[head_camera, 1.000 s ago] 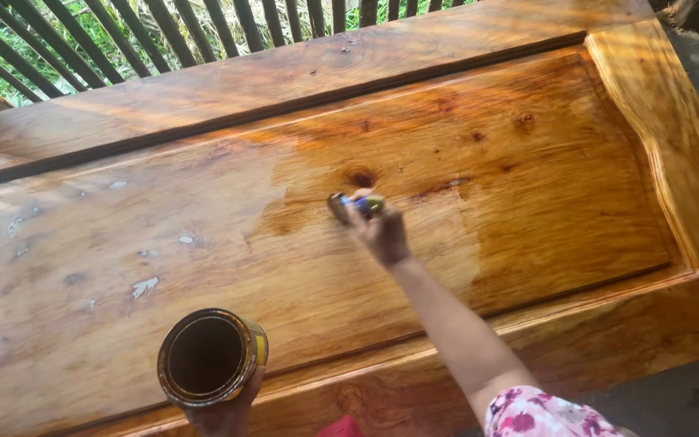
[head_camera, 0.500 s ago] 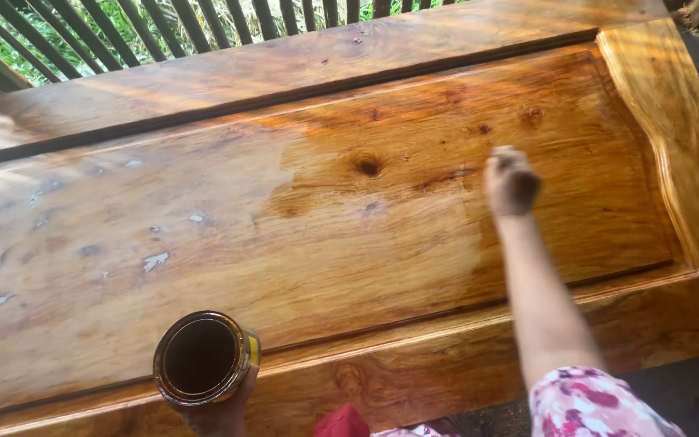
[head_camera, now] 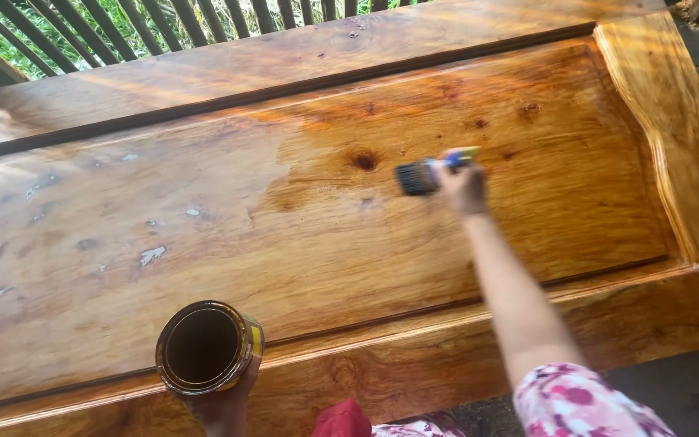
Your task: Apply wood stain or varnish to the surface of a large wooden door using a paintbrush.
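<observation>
A person's right hand [head_camera: 464, 188] closes around the blue-and-yellow handle of a paintbrush [head_camera: 430, 172], its dark bristles lying on the wooden door panel [head_camera: 301, 226] just left of the hand and just right of a dark knot [head_camera: 363, 160]. Motion blur softens the hand and brush, so the fingers cannot be told apart. At the lower edge, the left hand [head_camera: 222, 405], mostly cut off by the frame, grips an open round tin [head_camera: 206, 346] from below, its dark inside showing; it sits over the panel's near frame, well apart from the brush. The wood around the brush gleams wet and amber; farther left it looks duller, with pale flecks. A slatted railing [head_camera: 123, 24] and greenery run behind.
</observation>
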